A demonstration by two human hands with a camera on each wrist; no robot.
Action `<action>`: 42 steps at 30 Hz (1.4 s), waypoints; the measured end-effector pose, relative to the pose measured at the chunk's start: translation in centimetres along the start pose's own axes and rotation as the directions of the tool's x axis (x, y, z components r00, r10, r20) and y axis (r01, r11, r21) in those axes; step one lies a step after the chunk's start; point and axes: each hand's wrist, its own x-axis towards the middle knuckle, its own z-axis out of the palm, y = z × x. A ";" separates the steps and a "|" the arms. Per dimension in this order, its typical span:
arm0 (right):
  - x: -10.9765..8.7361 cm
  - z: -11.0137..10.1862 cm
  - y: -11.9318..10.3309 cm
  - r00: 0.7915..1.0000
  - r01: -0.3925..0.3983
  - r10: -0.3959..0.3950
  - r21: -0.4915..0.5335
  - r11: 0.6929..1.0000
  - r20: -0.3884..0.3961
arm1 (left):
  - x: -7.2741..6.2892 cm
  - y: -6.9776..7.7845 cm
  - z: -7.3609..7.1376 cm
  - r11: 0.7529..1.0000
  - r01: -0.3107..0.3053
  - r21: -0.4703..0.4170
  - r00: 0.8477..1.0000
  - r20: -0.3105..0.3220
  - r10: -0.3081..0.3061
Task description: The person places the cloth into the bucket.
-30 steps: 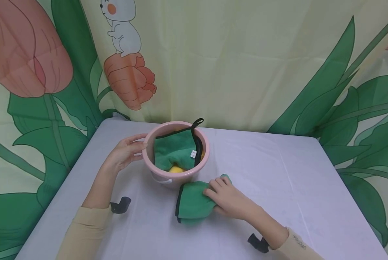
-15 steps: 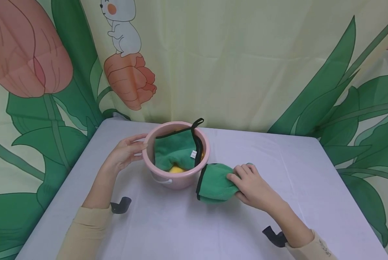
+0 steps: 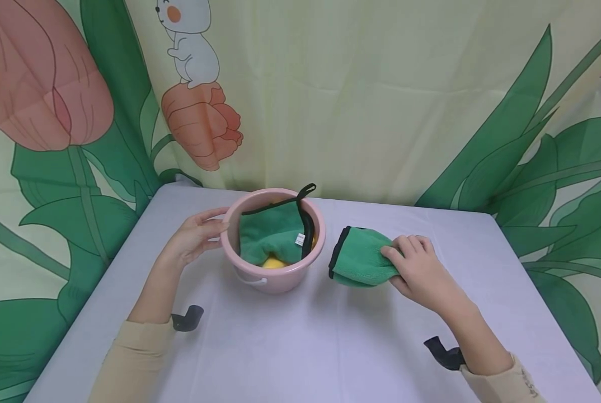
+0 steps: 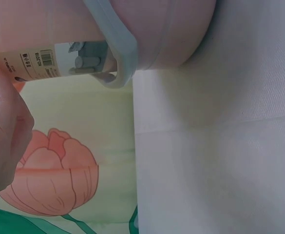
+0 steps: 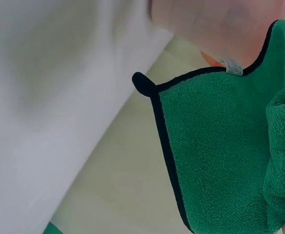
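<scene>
In the head view a pink bucket (image 3: 272, 284) stands upright on the table, holding a green cloth (image 3: 267, 229) with black edging and something yellow (image 3: 273, 262) beneath it. My left hand (image 3: 193, 236) grips the bucket's left rim. The left wrist view shows the bucket's printed label (image 4: 32, 63) and pale handle (image 4: 118, 41). Right of the bucket, my right hand (image 3: 423, 271) pinches a second folded green cloth (image 3: 363, 257), which hangs above the table. Up close in the right wrist view, that cloth (image 5: 220, 146) has a black border and a loop; the fingers are mostly hidden.
A pale cloth covers the table (image 3: 260, 347). Behind it hangs a curtain (image 3: 361, 112) printed with tulips, leaves and a rabbit. Black straps (image 3: 187, 319) show at both wrists.
My right hand has lifted the folded cloth from in front of the bucket and carried it right and farther back. My left hand and the bucket stay where they were.
</scene>
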 end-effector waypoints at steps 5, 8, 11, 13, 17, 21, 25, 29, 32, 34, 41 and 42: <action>0.7 -0.7 0.7 0.999 -0.003 0.002 -0.025 1.000 -0.041 | 0.2 -0.1 0.0 1.000 0.015 0.005 1.000 -0.015 -0.015; 1.3 -0.9 1.1 0.998 -0.002 -0.001 -0.039 0.999 -0.066 | 0.3 -0.1 0.1 1.000 0.018 0.014 1.000 -0.020 -0.018; 1.9 -1.2 1.4 0.995 -0.001 -0.004 -0.051 0.999 -0.095 | 0.3 -0.1 0.1 1.000 0.015 0.025 1.000 -0.017 -0.015; 2.4 -1.4 1.5 0.994 -0.003 -0.003 -0.058 0.998 -0.108 | 0.3 -0.1 0.1 1.000 0.015 0.026 1.000 -0.018 -0.015; 3.2 -1.7 1.8 0.993 -0.006 -0.001 -0.059 0.998 -0.120 | 0.3 -0.2 0.1 1.000 0.015 0.023 1.000 -0.016 -0.015; 4.1 -1.7 1.9 0.992 -0.005 -0.002 -0.050 0.999 -0.126 | 0.3 -0.1 0.1 1.000 0.016 0.014 1.000 -0.012 -0.016; 5.2 -1.4 1.7 0.989 0.008 -0.015 -0.046 0.999 -0.148 | 0.3 -0.1 0.0 1.000 0.021 0.010 1.000 -0.015 -0.021; 6.6 -0.6 1.2 0.978 0.036 -0.042 -0.036 0.999 -0.205 | 0.3 -0.1 -0.1 0.999 0.033 0.003 0.999 -0.019 -0.033; 7.6 0.2 0.7 0.969 0.056 -0.062 -0.032 0.998 -0.240 | 0.2 -0.1 -0.1 1.000 0.025 -0.002 1.000 -0.016 -0.025; 8.3 0.8 0.4 0.966 0.062 -0.069 -0.036 0.997 -0.249 | 0.1 -0.2 -0.1 1.000 0.010 -0.002 1.000 -0.010 -0.010; 10.8 2.7 -1.0 0.952 0.096 -0.105 -0.044 0.994 -0.287 | 0.2 -0.2 -0.2 1.000 -0.001 -0.007 1.000 -0.006 0.001; 11.1 2.9 -1.3 0.952 0.102 -0.109 -0.041 0.994 -0.286 | 0.2 -0.2 -0.2 1.000 0.005 0.000 1.000 -0.006 -0.005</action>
